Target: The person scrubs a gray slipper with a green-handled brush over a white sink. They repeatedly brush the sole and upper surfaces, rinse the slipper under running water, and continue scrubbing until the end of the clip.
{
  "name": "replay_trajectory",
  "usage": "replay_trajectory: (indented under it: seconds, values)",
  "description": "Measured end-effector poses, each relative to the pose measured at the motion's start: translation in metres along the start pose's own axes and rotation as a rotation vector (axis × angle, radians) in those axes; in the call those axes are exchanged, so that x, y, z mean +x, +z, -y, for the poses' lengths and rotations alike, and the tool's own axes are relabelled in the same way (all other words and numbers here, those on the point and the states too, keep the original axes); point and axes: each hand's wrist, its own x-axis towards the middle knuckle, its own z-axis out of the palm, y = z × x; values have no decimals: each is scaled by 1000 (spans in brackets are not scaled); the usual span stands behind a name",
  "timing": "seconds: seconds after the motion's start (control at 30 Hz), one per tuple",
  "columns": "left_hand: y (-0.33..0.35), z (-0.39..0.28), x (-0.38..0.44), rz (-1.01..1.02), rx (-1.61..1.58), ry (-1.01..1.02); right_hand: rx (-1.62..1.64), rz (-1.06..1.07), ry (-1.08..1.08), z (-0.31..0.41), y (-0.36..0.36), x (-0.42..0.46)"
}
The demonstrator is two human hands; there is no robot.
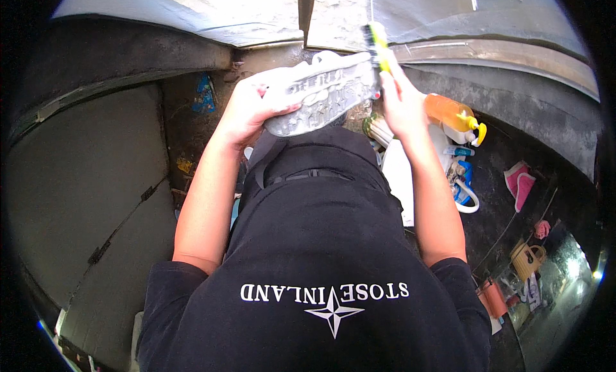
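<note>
A light grey shoe (322, 100), its patterned sole or side wet with white foam, is held out before me at the top middle. My left hand (262, 102) grips its left end, the thumb lying across the surface. In my right hand (402, 97) is a yellow-green brush (379, 40) with dark bristles, slightly blurred. The bristles face left, at the right end of the shoe; whether they touch it, I cannot tell.
Right of my right hand lie an orange liquid pump bottle (447, 113) and a tube (459, 151). A white basin or panel (399, 179) is beside my right forearm. A blue wrapper (204, 95) lies at the left. A grey wall (505, 97) curves along the right.
</note>
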Motion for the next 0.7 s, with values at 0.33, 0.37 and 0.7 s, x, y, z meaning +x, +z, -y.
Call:
replay_trajectory:
  seconds: [0.33,0.37,0.7]
  values:
    - [-31,5,7,25,-56,-2,1512,439,265,-31,-15,10]
    - [-32,5,10,33,-27,-16,1502,424,246,-32,-15,11]
    - [2,-31,47,568,534,61,1272,244,148,11,-11,9]
